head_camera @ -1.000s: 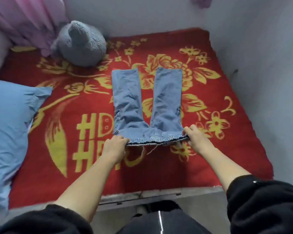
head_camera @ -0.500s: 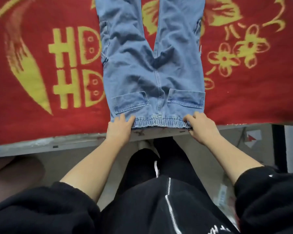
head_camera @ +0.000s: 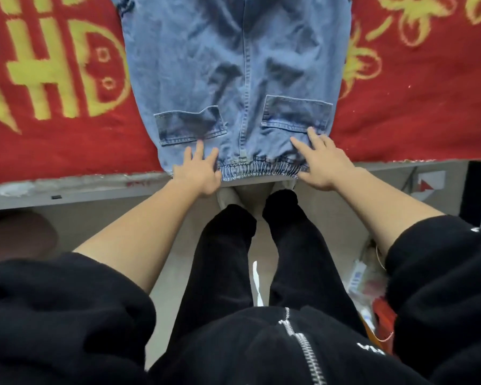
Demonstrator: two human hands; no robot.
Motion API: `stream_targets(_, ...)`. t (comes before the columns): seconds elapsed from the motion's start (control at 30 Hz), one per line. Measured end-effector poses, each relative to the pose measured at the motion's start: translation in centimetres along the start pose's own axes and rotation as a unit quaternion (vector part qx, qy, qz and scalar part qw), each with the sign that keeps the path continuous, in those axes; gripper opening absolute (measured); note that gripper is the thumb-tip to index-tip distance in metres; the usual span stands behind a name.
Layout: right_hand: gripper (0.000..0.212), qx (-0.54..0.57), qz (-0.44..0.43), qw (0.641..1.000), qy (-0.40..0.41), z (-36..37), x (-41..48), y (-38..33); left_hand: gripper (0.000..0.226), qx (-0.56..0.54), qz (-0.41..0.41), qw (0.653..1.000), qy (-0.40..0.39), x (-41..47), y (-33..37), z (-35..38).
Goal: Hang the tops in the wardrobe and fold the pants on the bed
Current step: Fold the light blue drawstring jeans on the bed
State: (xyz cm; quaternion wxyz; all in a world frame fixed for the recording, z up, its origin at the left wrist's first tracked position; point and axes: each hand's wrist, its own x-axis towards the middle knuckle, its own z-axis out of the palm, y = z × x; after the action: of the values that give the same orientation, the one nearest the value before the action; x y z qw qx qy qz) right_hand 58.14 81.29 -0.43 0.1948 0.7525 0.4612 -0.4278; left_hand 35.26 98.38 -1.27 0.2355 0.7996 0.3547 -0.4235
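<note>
Step in hand, as judged: folding the pants, at the smoothing stage, with the jeans (head_camera: 233,79) lying flat and back-pockets-up on the red blanket (head_camera: 53,140) of the bed, the elastic waistband (head_camera: 258,170) at the near edge. Left to right: the left hand (head_camera: 197,173) lies open, fingers spread, palm down on the left waistband corner, gripping nothing; the right hand (head_camera: 324,165) lies likewise flat and open on the right corner below the right pocket (head_camera: 296,112). The next move probably calls for pinching one side and carrying it across onto the other, leg on leg; no containers are in view, and both pockets look flat.
</note>
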Motion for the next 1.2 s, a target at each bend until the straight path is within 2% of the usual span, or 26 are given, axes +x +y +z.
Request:
stream_targets(0.07, 0.084, 0.035, -0.018, 0.997, -0.064, -0.8, 1.3, 1.0, 0.061, -0.021, -0.021, 0.996, -0.08, 1.3, 0.1, -0.6)
stream_targets(0.13, 0.065, 0.106, -0.024, 0.994, -0.022, -2.2, 2.3, 2.0, 0.057, -0.018, -0.047, 0.996, -0.072, 1.5, 1.0, -1.6)
stream_targets(0.17, 0.053, 0.162, -0.006, 0.986, 0.025, -3.1, 2.6, 2.5, 0.054, -0.01, -0.065, 0.997, -0.044, 1.2, 1.8, -1.9)
stream_targets(0.23, 0.037, 0.281, 0.065, 0.95, 0.119, -5.0, 2.9, 3.6, 0.044, -0.007, -0.084, 0.994, 0.075, 0.3, 4.4, -2.5)
stream_targets(0.3, 0.033, 0.362, 0.13, 0.904, 0.187, -6.9, 3.5, 4.9, 0.034, -0.051, -0.039, 0.978, 0.2, -0.1, 7.7, -2.9)
stream_targets(0.37, 0.04, 0.438, 0.18, 0.854, 0.215, -8.8, 5.2, 6.4, 0.025, -0.141, 0.045, 0.961, 0.235, 0.4, 11.6, -3.1)
stream_targets(0.47, 0.067, 0.533, 0.185, 0.799, 0.208, -11.2, 8.1, 8.3, 0.025, -0.216, 0.119, 0.952, 0.181, 2.4, 17.2, -3.0)
stream_targets(0.53, 0.068, 0.587, 0.158, 0.772, 0.185, -11.8, 9.3, 8.8, 0.046, -0.189, 0.082, 0.97, 0.128, 3.8, 20.3, -2.4)
stream_targets(0.6, 0.057, 0.634, 0.129, 0.749, 0.141, -12.0, 9.9, 8.7, 0.07, -0.139, 0.014, 0.985, 0.104, 4.9, 22.2, -2.2)
stream_targets(0.63, 0.052, 0.645, 0.115, 0.745, 0.126, -12.1, 10.1, 8.5, 0.07, -0.112, -0.01, 0.987, 0.111, 5.3, 22.7, -2.1)
stream_targets(0.7, 0.044, 0.647, 0.092, 0.746, 0.126, -12.1, 10.6, 8.4, 0.044, -0.074, -0.016, 0.988, 0.132, 5.7, 22.8, -2.3)
stream_targets(0.77, 0.019, 0.654, 0.076, 0.738, 0.144, -12.6, 10.3, 8.2, 0.02, -0.121, -0.004, 0.985, 0.122, 5.2, 22.0, -3.1)
stream_targets(0.8, 0.015, 0.665, 0.073, 0.728, 0.148, -13.1, 9.9, 8.1, 0.011, -0.169, 0.002, 0.979, 0.112, 4.6, 21.4, -3.5)
stream_targets(0.83, 0.017, 0.677, 0.072, 0.717, 0.149, -13.7, 9.3, 7.9, 0.007, -0.224, 0.004, 0.97, 0.1, 3.9, 20.6, -3.9)
stream_targets(0.9, 0.017, 0.704, 0.078, 0.691, 0.144, -15.5, 8.2, 7.1, 0.018, -0.353, -0.008, 0.932, 0.081, 2.1, 18.8, -4.7)
stream_targets(0.97, 0.015, 0.718, 0.073, 0.678, 0.136, -17.6, 7.1, 5.4, 0.027, -0.519, -0.025, 0.853, 0.047, 0.0, 16.4, -5.7)
stream_targets(1.03, 0.014, 0.718, 0.046, 0.68, 0.138, -19.6, 6.5, 2.8, 0.032, -0.64, -0.03, 0.767, 0.026, -1.9, 13.6, -6.6)
stream_targets(1.07, 0.019, 0.714, 0.026, 0.685, 0.144, -20.5, 6.4, 1.2, 0.033, -0.674, -0.029, 0.738, 0.026, -2.7, 12.0, -7.1)
stream_targets(1.13, 0.022, 0.689, -0.02, 0.704, 0.173, -21.8, 6.5, -2.7, 0.035, -0.722, -0.028, 0.69, 0.039, -3.9, 8.7, -7.6)
stream_targets(1.2, 0.027, 0.656, -0.065, 0.722, 0.209, -22.7, 7.0, -7.1, 0.036, -0.751, -0.043, 0.657, 0.052, -4.6, 5.3, -7.6)
